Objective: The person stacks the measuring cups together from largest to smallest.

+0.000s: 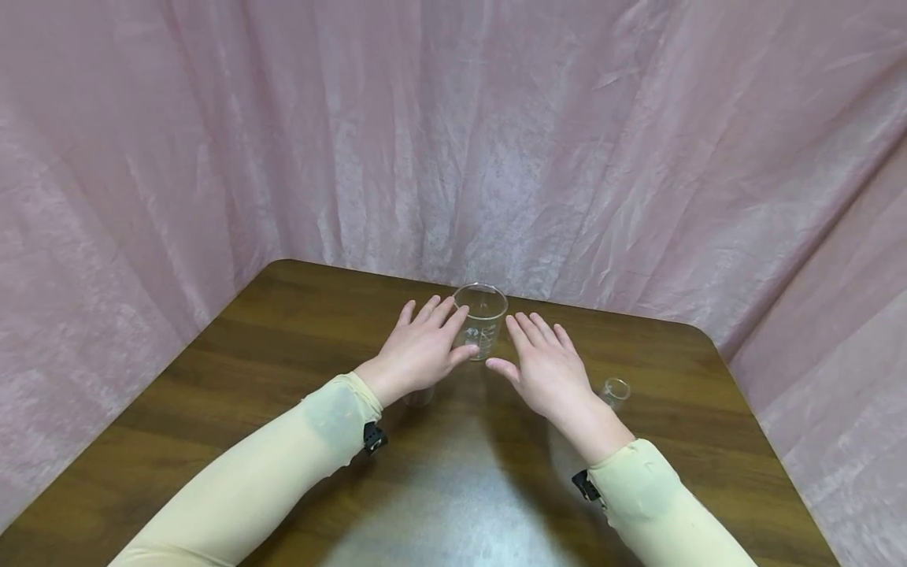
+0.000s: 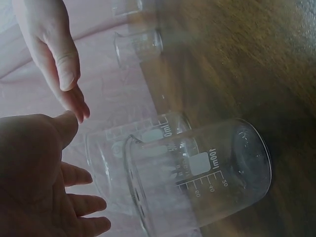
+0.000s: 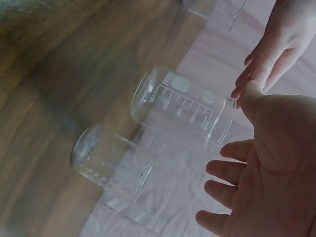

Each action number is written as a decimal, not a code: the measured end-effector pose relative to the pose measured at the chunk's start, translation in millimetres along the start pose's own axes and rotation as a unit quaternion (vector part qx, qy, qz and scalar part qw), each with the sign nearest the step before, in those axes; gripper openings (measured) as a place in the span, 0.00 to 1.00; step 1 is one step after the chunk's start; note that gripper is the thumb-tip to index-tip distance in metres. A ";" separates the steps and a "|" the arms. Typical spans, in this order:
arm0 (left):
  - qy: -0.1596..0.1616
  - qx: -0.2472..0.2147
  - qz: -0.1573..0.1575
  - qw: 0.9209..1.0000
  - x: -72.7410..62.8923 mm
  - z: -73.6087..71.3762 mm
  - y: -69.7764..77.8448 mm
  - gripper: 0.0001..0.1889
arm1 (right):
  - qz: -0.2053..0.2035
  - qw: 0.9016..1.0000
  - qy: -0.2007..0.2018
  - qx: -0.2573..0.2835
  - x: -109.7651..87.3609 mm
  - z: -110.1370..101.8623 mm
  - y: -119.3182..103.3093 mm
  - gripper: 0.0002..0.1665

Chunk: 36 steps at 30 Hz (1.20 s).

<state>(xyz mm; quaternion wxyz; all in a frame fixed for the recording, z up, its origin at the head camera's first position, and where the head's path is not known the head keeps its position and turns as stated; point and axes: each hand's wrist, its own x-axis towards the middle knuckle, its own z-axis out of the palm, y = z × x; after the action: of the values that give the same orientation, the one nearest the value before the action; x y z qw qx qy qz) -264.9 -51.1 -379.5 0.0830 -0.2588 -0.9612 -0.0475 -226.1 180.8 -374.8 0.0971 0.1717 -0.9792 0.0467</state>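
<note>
Both arms (image 1: 262,465) extended forward; left hand (image 1: 420,348) and right hand (image 1: 551,368) apart, backs upward, fingers (image 1: 456,321) extended, thumbs (image 1: 464,353) inward.

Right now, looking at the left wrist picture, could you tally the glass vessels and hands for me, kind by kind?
Glass vessels: 4, one cut off by the top edge
Hands: 2
Total: 6

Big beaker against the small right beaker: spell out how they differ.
Size: the big beaker is taller and wider than the small right beaker.
Place: in the head view, the big beaker stands left of the right hand; the small right beaker stands to that hand's right.
Marks: the big beaker's scale reads up to 500; the small right beaker's is too blurred to read.
Both are transparent and upright.
</note>
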 end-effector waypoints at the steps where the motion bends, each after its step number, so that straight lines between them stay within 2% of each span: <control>1: 0.000 0.001 0.000 1.000 0.3 0.1 -0.2 0.41 | 0.001 1.000 -0.001 0.001 1.4 0.2 -0.4 0.51; 12: 0.001 0.007 0.002 1.000 3.5 -0.6 -0.2 0.38 | 0.001 1.000 -0.029 0.009 12.4 -0.8 -1.6 0.51; 19: 0.011 0.013 0.007 1.000 3.0 -0.6 -0.7 0.37 | -0.004 1.000 -0.024 0.009 17.6 -3.8 -3.9 0.50; 32: 0.040 0.011 0.028 0.999 -13.6 -6.2 0.8 0.35 | -0.028 0.999 -0.006 0.016 8.6 -7.5 -7.8 0.48; 36: 0.039 0.015 0.036 0.999 -17.8 -7.9 2.9 0.35 | -0.037 0.999 0.005 0.018 2.3 -8.4 -7.3 0.47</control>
<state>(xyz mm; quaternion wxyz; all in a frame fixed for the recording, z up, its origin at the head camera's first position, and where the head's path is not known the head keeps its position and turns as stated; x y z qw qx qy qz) -247.2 -58.3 -374.9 0.1257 -0.2896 -0.9480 -0.0404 -224.2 174.3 -365.7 0.1007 0.2090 -0.9708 0.0613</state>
